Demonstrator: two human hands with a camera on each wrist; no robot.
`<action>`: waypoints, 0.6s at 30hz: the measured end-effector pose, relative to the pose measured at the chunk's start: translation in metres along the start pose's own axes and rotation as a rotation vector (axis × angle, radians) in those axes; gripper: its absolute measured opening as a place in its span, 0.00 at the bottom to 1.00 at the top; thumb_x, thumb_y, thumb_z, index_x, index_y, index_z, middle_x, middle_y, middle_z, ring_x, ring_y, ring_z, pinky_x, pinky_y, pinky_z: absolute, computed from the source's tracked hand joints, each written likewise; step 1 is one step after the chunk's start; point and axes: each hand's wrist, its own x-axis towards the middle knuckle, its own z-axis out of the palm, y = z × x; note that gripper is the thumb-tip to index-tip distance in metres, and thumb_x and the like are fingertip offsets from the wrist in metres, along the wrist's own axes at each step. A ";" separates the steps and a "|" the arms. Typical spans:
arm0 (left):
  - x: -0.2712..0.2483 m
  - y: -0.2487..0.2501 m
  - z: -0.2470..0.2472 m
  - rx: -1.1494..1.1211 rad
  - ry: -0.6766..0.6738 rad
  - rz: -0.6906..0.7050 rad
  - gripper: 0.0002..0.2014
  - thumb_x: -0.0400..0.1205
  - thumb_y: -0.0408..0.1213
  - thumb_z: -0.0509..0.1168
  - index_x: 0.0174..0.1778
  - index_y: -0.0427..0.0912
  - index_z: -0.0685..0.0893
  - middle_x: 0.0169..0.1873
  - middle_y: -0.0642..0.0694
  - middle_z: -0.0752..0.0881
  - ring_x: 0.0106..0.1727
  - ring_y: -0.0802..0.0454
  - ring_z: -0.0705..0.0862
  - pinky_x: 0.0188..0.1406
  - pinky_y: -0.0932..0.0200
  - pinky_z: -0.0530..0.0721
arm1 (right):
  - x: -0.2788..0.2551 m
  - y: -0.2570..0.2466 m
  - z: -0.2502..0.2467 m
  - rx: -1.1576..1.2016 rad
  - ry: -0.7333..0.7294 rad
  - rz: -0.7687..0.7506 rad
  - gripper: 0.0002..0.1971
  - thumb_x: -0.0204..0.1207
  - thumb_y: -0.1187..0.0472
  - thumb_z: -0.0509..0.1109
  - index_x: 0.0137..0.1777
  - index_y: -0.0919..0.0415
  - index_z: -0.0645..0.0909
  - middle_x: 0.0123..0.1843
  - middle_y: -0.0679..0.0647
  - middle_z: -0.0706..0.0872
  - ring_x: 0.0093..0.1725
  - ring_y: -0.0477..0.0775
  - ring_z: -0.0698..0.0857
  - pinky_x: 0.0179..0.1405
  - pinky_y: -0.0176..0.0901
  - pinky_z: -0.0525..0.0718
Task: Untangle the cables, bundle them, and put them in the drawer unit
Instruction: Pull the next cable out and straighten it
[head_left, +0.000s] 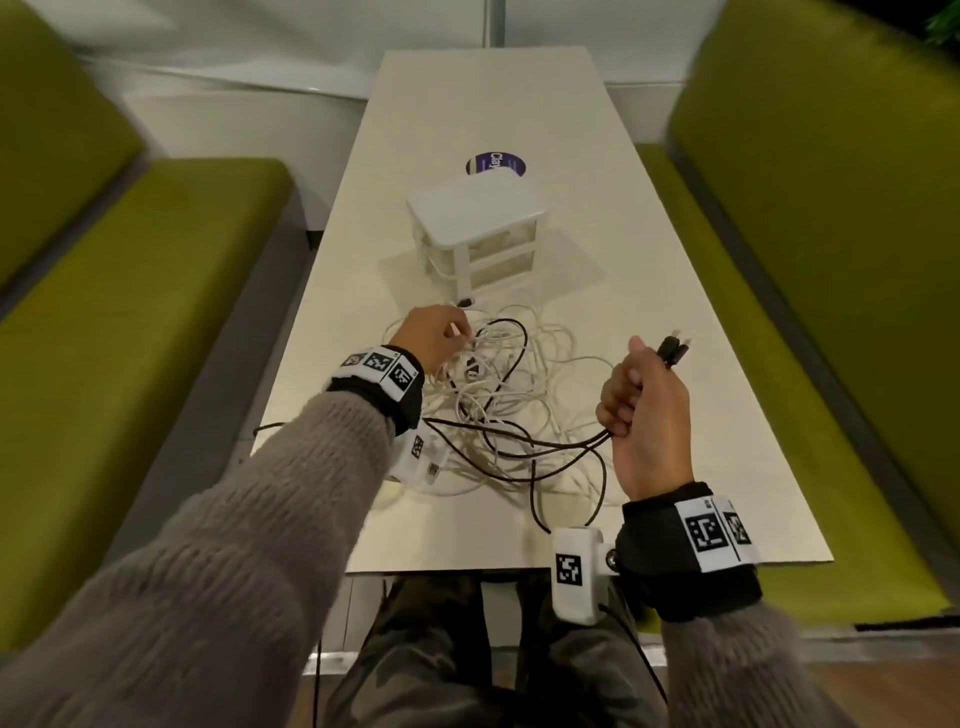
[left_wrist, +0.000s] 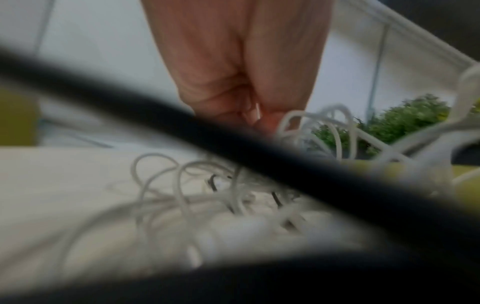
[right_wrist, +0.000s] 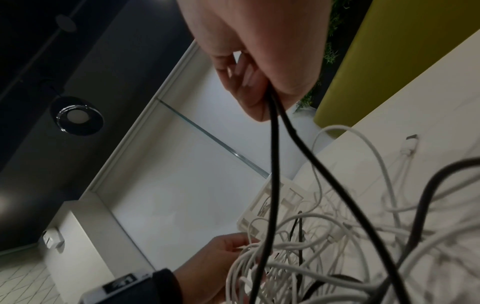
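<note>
A tangle of white cables mixed with a black cable lies on the cream table, in front of a small white drawer unit. My right hand is raised at the right and grips the black cable doubled, its two plug ends sticking out above the fist. My left hand is down in the pile's far left side, pinching a white cable between fingertips. A dark plug lies just beyond the left hand.
A round purple sticker sits behind the drawer unit. Green benches flank the table on both sides, the right bench close to my right hand. Part of the black cable hangs over the table's near edge.
</note>
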 end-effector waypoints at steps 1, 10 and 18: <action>0.002 0.001 -0.004 0.071 -0.080 0.035 0.05 0.80 0.34 0.65 0.47 0.40 0.86 0.36 0.45 0.82 0.27 0.55 0.77 0.21 0.68 0.75 | 0.001 0.002 0.002 -0.003 -0.008 0.008 0.19 0.85 0.59 0.60 0.30 0.54 0.61 0.20 0.45 0.62 0.19 0.42 0.59 0.15 0.34 0.57; 0.012 0.012 0.000 0.462 -0.360 0.148 0.15 0.79 0.30 0.60 0.57 0.50 0.82 0.43 0.49 0.79 0.45 0.49 0.78 0.45 0.55 0.78 | 0.006 0.029 0.011 -0.092 -0.060 0.087 0.20 0.84 0.58 0.61 0.29 0.55 0.63 0.22 0.46 0.60 0.21 0.44 0.57 0.17 0.35 0.56; 0.019 0.003 0.003 0.213 -0.131 0.210 0.07 0.77 0.34 0.69 0.50 0.40 0.84 0.45 0.48 0.79 0.46 0.48 0.80 0.43 0.62 0.72 | 0.006 0.028 0.009 -0.083 -0.049 0.067 0.20 0.85 0.58 0.60 0.29 0.56 0.63 0.21 0.46 0.60 0.20 0.44 0.58 0.16 0.34 0.58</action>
